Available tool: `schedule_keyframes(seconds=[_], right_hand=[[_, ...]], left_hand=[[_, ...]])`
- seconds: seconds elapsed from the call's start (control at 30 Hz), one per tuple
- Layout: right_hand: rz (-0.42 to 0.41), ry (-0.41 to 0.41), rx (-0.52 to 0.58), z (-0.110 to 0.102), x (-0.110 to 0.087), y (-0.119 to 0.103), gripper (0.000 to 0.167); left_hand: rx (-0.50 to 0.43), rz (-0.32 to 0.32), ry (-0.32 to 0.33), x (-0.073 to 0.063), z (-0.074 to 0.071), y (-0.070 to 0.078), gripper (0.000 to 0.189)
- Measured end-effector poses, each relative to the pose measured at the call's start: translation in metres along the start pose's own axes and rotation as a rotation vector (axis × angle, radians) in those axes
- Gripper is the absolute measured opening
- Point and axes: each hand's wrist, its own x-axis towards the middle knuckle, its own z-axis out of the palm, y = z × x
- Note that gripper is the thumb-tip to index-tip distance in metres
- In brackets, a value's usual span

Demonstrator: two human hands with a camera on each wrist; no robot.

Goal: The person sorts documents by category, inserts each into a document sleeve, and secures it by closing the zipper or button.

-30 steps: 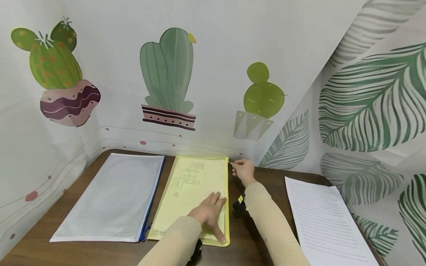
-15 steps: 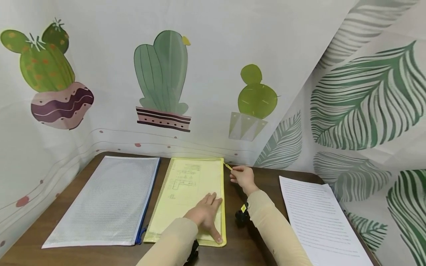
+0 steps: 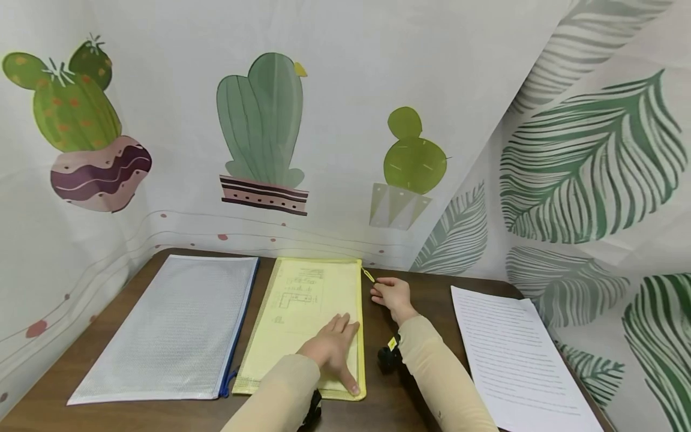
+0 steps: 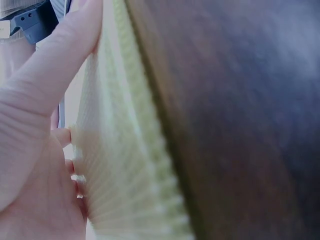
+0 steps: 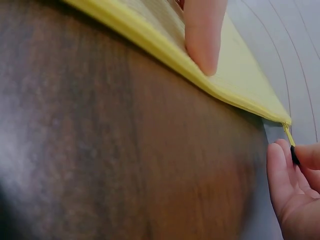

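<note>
A yellow mesh zip pouch [image 3: 302, 336] with a sheet of printed drawings [image 3: 300, 294] showing through it lies flat on the table. My left hand [image 3: 332, 351] rests spread on its near right part, the thumb by the near corner; in the left wrist view the thumb [image 4: 55, 65] lies over the mesh edge. Just right of the pouch's far right corner, my right hand [image 3: 392, 297] pinches the end of the yellow zipper pull [image 3: 368, 275]. The right wrist view shows a black tip [image 5: 294, 155] between thumb and fingers, the pull running up to the corner.
A white mesh zip pouch [image 3: 167, 330] with a blue zipper edge lies to the left. At right is a stack of printed paper [image 3: 518, 354]. Behind the brown table [image 3: 388, 393] hangs a white curtain [image 3: 345, 150] with cactus and leaf prints.
My right hand has drawn back from the pouch's far corner, toward me and slightly right, and more of the zipper pull shows. The left hand stays on the pouch. The head view has shifted slightly.
</note>
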Motion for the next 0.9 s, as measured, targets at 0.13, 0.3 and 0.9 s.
schedule_keyframes(seconds=[0.13, 0.3, 0.9], right_hand=[[0.017, 0.016, 0.026, -0.001, -0.001, 0.004, 0.029], [0.024, 0.036, 0.062, -0.004, 0.000, 0.011, 0.030], [0.040, -0.059, 0.034, -0.011, 0.001, 0.016, 0.037]], left_hand=[[0.001, 0.005, 0.013, 0.001, 0.002, -0.002, 0.132], [0.005, 0.017, -0.008, -0.001, 0.000, 0.000, 0.132], [0.003, -0.004, -0.008, -0.005, -0.003, 0.005, 0.131]])
